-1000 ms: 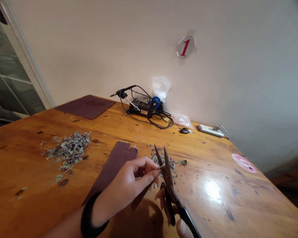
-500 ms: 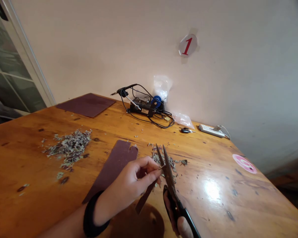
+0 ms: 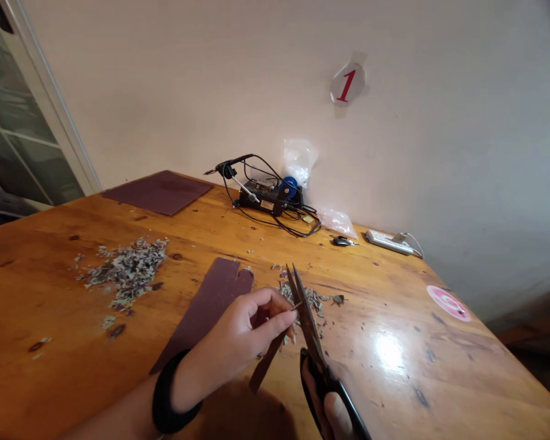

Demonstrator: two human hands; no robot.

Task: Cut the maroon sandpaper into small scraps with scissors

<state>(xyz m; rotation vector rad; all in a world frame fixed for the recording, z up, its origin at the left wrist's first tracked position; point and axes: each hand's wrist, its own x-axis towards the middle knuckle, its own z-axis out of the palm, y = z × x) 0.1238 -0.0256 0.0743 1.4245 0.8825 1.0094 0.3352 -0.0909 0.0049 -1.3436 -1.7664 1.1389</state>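
Observation:
Between thumb and fingers, my left hand (image 3: 252,327) pinches a narrow dark brown strip (image 3: 266,366), which looks like paper or sandpaper. Its lower end hangs below the hand, and a thin end shows at the fingertips. My right hand (image 3: 332,409) grips black-handled scissors (image 3: 308,318) pointing away from me. Their blades are slightly apart, at the strip's end by my left fingertips. Under the blades lies a small heap of cut scraps (image 3: 314,299). A larger brown sheet (image 3: 206,311) with a notched far corner lies flat, partly behind my left hand and forearm.
A bigger heap of shreds (image 3: 135,269) is on the left of the wooden table. A brown sheet (image 3: 160,192) lies at the back left. Along the wall are a soldering station (image 3: 266,198), plastic bags (image 3: 337,222), a small black tool (image 3: 343,241) and a power strip (image 3: 389,241).
The scissor blades have moved closer together at the strip's end. Both hands stay almost in the same place, and the view has shifted very slightly.

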